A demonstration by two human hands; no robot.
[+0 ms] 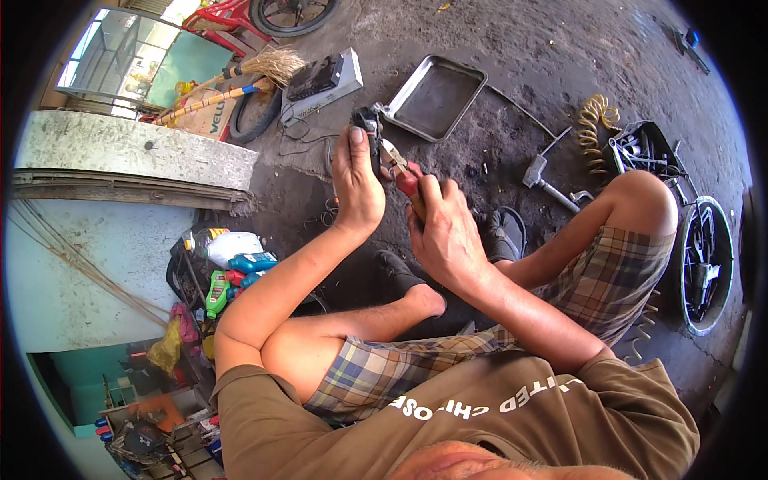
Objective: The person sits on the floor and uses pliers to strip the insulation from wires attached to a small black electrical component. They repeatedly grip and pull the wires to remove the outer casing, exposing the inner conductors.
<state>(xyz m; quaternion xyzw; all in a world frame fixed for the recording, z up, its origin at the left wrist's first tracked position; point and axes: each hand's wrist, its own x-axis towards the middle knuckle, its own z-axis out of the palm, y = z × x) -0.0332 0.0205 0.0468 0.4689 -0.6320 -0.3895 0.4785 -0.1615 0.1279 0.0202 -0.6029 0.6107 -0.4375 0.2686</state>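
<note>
Farthest left, beyond the left forearm, a cluster of bottles (254, 262) lies on the near side of the left hand, and a grey box-shaped device (348, 76) sits on the ground ahead of it. The left hand (358, 184) is partly closed around a black part (370, 132), thumb along its near side; most of its fingers are hidden behind. The part is thus up off the ground, at the left hand's fingertips.

Work on it looks to be under way rather than finished: the part is in the grip and the red-handled pliers (408, 180) reach it from the right. Whether their nose bites or only touches, and whether anything has been loosened or cut, I cannot tell; what is left does not show either.

The part's long axis runs roughly away from the person, its bulkier end pointing ahead, its narrower end back toward the palm. The pliers slant ahead and leftward from the right hand (450, 228), which is curled firmly round their handles; how wide these stand is hidden.

Ahead of both hands lies a metal tray (436, 98); to the right hand's right are a hammer (535, 171), then a coiled hose (592, 136).
</note>
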